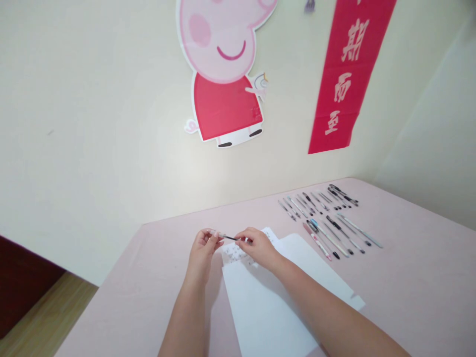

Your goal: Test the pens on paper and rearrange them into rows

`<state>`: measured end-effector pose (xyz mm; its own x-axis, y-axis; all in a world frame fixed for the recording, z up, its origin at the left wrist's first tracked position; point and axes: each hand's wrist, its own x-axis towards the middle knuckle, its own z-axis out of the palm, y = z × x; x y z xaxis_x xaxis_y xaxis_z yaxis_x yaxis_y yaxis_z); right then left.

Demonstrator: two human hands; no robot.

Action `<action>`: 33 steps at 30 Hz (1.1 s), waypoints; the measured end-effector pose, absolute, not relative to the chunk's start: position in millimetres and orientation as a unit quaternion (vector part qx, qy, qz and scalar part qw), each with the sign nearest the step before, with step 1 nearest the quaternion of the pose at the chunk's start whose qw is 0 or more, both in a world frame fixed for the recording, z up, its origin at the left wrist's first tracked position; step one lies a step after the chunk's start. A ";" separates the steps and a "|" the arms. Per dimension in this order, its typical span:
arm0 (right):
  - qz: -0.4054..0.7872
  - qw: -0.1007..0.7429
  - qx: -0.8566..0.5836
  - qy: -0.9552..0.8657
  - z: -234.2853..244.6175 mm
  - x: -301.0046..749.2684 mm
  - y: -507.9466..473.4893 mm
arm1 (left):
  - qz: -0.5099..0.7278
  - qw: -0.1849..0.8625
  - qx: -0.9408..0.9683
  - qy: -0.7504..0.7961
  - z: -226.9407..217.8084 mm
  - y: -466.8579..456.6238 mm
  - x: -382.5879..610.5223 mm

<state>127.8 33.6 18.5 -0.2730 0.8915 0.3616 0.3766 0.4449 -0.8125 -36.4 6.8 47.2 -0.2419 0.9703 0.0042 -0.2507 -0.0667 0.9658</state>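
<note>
My left hand (pixel 204 244) and my right hand (pixel 256 246) meet above the pink table (pixel 409 287), both pinched on one thin pen (pixel 227 237). The left fingers grip its clear barrel end, the right fingers its dark end. Under the hands lie white sheets of paper (pixel 267 297), the upper one with scribbled marks near my right hand.
Several pens (pixel 327 218) lie in rows on the table at the far right. A cartoon pig sticker (pixel 226 69) and a red banner (pixel 345 74) hang on the cream wall behind. Wooden floor (pixel 40 317) shows beyond the table's left edge.
</note>
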 end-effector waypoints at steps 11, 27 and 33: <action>0.325 0.440 -0.428 -0.719 14.2 123.7 34.7 | 0.622 0.541 0.345 0.449 44.9 5.3 -22.7; 0.332 0.432 -0.442 -0.712 18.1 123.6 31.7 | 0.625 0.557 0.328 0.437 39.8 8.4 -24.6; 0.337 0.432 -0.449 -0.706 18.8 123.6 31.9 | 0.625 0.557 0.327 0.438 41.7 6.9 -23.8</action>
<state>123.6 31.9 18.8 -0.2227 0.9251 0.3077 0.3429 0.3698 -0.8635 -23.8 6.9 41.7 -0.1654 0.9830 -0.0793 -0.4094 0.0047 0.9124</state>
